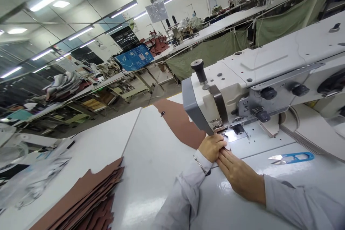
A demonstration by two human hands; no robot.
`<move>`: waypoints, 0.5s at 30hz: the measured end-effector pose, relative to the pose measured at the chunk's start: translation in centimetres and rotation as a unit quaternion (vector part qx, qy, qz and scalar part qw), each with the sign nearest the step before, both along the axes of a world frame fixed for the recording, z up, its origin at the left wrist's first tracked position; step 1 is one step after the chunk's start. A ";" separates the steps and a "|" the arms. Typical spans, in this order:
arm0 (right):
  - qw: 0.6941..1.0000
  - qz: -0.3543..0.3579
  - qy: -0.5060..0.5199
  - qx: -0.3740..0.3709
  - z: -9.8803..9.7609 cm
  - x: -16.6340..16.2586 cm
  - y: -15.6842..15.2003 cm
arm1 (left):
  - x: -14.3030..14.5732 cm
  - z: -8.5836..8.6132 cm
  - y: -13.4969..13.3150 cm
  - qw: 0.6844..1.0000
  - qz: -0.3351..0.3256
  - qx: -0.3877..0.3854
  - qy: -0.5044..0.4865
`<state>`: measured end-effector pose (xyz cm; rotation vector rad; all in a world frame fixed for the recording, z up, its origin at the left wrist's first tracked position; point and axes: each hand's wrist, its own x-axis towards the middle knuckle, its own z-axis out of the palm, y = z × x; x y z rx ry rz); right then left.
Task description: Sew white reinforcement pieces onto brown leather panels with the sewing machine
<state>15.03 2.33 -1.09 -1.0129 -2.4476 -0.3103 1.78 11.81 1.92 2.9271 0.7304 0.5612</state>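
Note:
A flat brown leather piece (176, 124) lies on the white sewing table (151, 161) and runs in under my left hand (211, 147). My left hand is at the presser foot (217, 125) of the sewing machine (256, 79), its fingers pressing a small pale strip of material (228, 146). My right hand (239, 176) lies against it, fingertips on the same strip. Blue-handled thread snips (292, 158) rest to the right of my right hand. The hands hide the needle area's near side. A stack of brown leather pieces (86, 196) lies at the lower left.
Crumpled clear plastic (35, 176) lies on the table's left side. Beyond the table edge stand further long work tables with sewing machines (185, 30), green cloth hanging beneath them (207, 54), and a blue tablet screen (134, 57).

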 end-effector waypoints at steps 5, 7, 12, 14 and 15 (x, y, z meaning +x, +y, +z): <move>1.000 0.027 0.002 0.014 0.0 0.1 0.0 | 0.0 0.2 -0.1 1.000 -0.026 -0.005 -0.008; 0.999 0.035 -0.005 0.013 0.0 0.1 0.0 | 0.0 0.2 -0.2 1.000 -0.026 0.004 0.001; 0.999 0.031 -0.015 0.001 -0.1 0.0 0.0 | 0.3 0.1 -0.4 0.999 -0.013 0.020 0.042; 0.999 0.034 -0.017 -0.004 -0.2 -0.1 0.0 | 0.4 0.2 -0.5 0.998 -0.006 0.021 0.066; 0.999 0.037 -0.017 -0.006 -0.2 -0.1 0.0 | 0.5 0.2 -0.6 0.997 0.000 0.019 0.078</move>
